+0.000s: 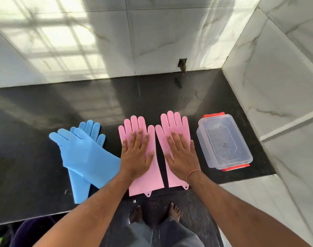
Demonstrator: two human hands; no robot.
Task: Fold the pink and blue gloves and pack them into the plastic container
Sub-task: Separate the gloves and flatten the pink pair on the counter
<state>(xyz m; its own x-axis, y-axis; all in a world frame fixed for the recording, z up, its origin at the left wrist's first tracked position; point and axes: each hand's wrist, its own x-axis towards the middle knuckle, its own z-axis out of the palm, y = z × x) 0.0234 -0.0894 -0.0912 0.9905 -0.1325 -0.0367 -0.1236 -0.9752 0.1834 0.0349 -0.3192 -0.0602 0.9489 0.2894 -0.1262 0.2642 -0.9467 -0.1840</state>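
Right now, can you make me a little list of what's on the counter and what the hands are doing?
surface: black counter
pink gloves: two, flat, side by side, left one and right one
blue gloves: two, crossed over each other, top one, lower one
container: clear plastic container, red clips, lid not seen, right of the pink gloves
left hand: flat, pressing the left pink glove
right hand: flat, pressing the right pink glove
folded yet: none

Four gloves [139, 139] (two pink), one container [223, 139]
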